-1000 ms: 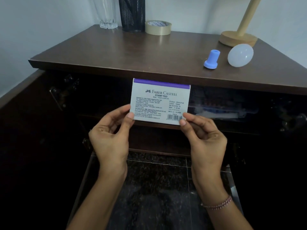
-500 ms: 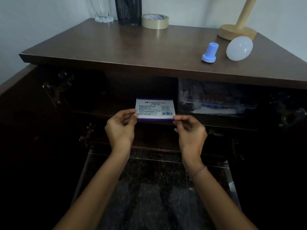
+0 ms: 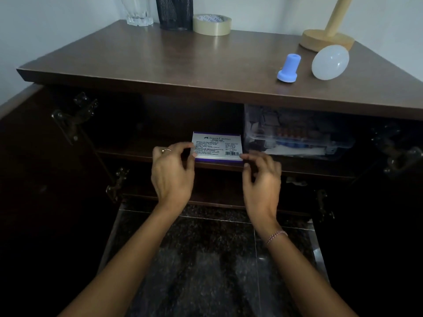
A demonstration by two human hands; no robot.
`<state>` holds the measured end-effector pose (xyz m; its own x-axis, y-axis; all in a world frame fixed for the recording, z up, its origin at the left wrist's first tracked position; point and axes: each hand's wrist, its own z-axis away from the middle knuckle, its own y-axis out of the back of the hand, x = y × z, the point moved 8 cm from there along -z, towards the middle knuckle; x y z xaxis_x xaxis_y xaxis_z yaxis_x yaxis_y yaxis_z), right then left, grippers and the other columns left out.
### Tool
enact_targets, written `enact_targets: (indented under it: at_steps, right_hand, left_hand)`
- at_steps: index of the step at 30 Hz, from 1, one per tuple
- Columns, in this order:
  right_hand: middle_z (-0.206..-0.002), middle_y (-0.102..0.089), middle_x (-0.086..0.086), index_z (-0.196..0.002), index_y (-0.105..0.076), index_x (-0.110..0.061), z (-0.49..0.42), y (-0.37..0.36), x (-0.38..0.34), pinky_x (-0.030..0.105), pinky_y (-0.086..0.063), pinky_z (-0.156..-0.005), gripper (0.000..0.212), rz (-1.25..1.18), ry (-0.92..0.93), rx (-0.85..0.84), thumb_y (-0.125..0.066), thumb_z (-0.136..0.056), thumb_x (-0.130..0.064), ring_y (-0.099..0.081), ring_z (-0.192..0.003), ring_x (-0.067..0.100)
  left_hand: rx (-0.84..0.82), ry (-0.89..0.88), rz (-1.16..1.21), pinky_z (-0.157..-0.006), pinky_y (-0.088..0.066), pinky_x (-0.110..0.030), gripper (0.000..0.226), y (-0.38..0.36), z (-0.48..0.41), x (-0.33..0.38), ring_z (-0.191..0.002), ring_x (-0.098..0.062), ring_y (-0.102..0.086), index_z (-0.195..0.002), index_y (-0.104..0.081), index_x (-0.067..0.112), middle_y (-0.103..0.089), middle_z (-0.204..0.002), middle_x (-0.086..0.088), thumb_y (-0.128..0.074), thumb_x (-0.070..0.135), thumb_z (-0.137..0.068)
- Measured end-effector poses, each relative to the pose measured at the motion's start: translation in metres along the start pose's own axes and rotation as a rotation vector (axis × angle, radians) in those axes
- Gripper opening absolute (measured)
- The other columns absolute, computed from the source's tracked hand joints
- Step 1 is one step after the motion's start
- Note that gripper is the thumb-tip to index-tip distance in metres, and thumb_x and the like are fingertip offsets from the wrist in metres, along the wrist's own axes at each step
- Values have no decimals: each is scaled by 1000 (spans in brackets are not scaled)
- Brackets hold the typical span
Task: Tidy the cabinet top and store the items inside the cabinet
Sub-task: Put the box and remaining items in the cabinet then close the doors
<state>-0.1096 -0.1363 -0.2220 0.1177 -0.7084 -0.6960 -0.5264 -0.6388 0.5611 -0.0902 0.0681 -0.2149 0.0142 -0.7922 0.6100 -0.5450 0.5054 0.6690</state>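
Lying flat on the cabinet shelf point(image 3: 128, 150), just beside the clear plastic storage box point(image 3: 297, 133), the Faber-Castell stamp pad box point(image 3: 217, 148) looks stowed, left hand point(image 3: 171, 175) and right hand point(image 3: 263, 179) loose-fingered, fingertips only touching its front corners, probably squaring it.

Both forearms reach forward side by side, palms down, with the left hand point(image 3: 171, 175) and the right hand point(image 3: 263, 181) level and apart, their fingers point(image 3: 254, 157) loosely curled, tips pointing ahead.
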Motion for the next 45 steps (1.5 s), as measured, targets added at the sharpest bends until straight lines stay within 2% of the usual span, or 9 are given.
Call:
enact_targets:
  at_steps: [3,7,11,18,30,37,40,43,45]
  right_hand:
    - [-135,-54,5,-129,-55,-9,9,-6,-20,26,-32,-111,35,192,262,-76,-48,-96,-12,-44,-130,18]
    - [-156,-22,10,-148,-25,-6,17,-35,-17,31,-1,-119,52,451,352,-355,-22,-102,-32,-15,-147,17]
    - [-156,-23,12,-147,-25,-4,9,-41,-17,40,5,-119,75,649,422,-375,-4,-95,-52,-10,-148,20]
    - [-155,-24,13,-147,-23,-2,-14,-51,-18,47,16,-115,89,786,450,-441,0,-87,-64,-4,-148,21]
    - [-156,-24,13,-147,-25,-2,-21,-56,-21,46,17,-114,64,751,441,-392,-16,-100,-45,-7,-148,19]
    - [-154,-26,16,-146,-24,-1,-25,-59,-27,55,18,-110,53,843,411,-368,-28,-99,-24,-13,-147,22]
    - [-151,-32,16,-145,-28,-1,-23,-54,-32,56,11,-113,54,835,425,-368,-33,-95,-19,-17,-146,24]
    - [-134,-55,11,-136,-46,-5,-13,-29,-45,48,-21,-116,47,669,481,-277,-37,-92,-17,-42,-134,24]
    - [-113,-64,8,-123,-58,-8,-9,-6,-59,40,-41,-101,39,552,508,-171,-38,-92,-19,-57,-113,24]
  left_hand:
    - [-57,-342,-108,-102,-41,-32,33,-9,23,25,-128,-19,-47,-125,-60,19,-56,-134,0,-52,21,-93]
    - [-295,-404,-253,-121,-8,-35,53,-36,39,22,-147,-13,-11,-149,-22,12,-21,-157,-3,-28,32,-101]
    - [-324,-452,-361,-121,-1,-38,54,-41,30,22,-147,-11,-9,-150,-17,12,-16,-158,-2,-19,34,-100]
    - [-387,-469,-462,-120,4,-40,56,-55,8,25,-147,-12,-5,-151,-10,13,-9,-159,-2,-14,36,-100]
    - [-370,-479,-488,-120,1,-41,58,-63,-1,25,-147,-13,-6,-151,-10,13,-11,-159,-2,-17,40,-100]
    - [-357,-513,-559,-118,11,-46,57,-64,-8,29,-147,-12,-8,-151,-10,14,-13,-159,-2,-13,37,-99]
    - [-320,-508,-497,-118,11,-45,56,-56,-7,30,-147,-13,-11,-151,-12,14,-17,-158,-2,-15,35,-99]
    - [-206,-485,-362,-119,0,-41,57,-33,-1,42,-144,-17,-23,-149,-21,10,-32,-153,-7,-21,36,-98]
    - [-137,-485,-280,-119,-10,-39,58,-15,4,57,-141,-20,-32,-147,-27,9,-41,-147,-10,-23,38,-97]
